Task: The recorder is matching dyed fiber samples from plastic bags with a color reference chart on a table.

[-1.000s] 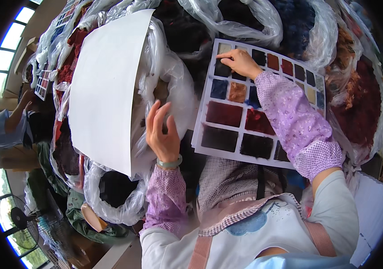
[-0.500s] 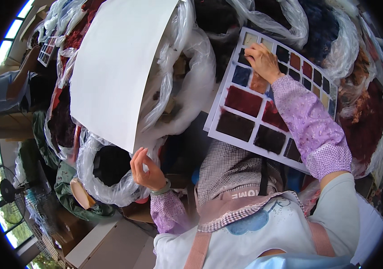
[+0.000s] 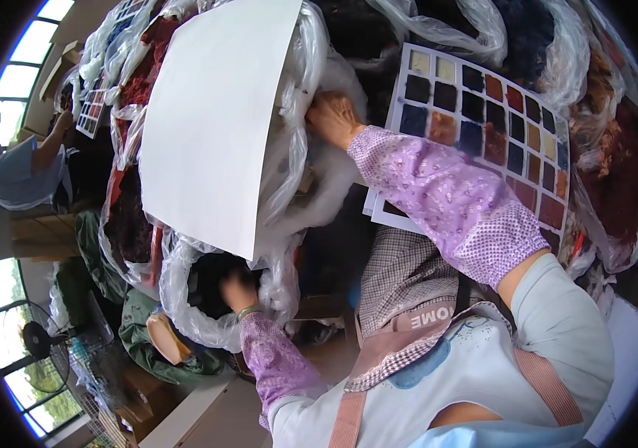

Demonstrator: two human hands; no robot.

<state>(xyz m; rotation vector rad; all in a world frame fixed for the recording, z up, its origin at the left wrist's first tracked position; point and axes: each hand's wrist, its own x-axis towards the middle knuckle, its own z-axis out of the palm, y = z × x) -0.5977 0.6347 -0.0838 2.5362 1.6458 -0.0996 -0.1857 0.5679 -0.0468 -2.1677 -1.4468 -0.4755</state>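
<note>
My left hand (image 3: 238, 291), smeared by motion, reaches into an open clear plastic bag (image 3: 175, 287) of black fluff (image 3: 213, 280). Its fingers cannot be made out. My right hand (image 3: 336, 118) is over another plastic bag (image 3: 305, 112) with pale fluff (image 3: 341, 168) in it. The fingers bend down at the bag's folds and their tips are hidden. Under my right forearm lies a white sheet with rows of coloured fibre swatches (image 3: 472, 105): black, brown, rust, navy and red. My sleeve covers part of the lower rows. A large blank white board (image 3: 214, 127) rests between the bags, left of my right hand.
Plastic bags of red fluff (image 3: 142, 78), dark red fluff (image 3: 617, 194) and navy fluff (image 3: 528, 41) surround me. At the left, a person (image 3: 32, 172) is near another swatch sheet (image 3: 93, 110). A fan (image 3: 37, 340) and a green cloth (image 3: 140, 328) are lower left.
My right hand has left the swatch sheet and moved left to the pale fluff bag. My left hand has gone from the board's lower corner down into the black fluff bag.
</note>
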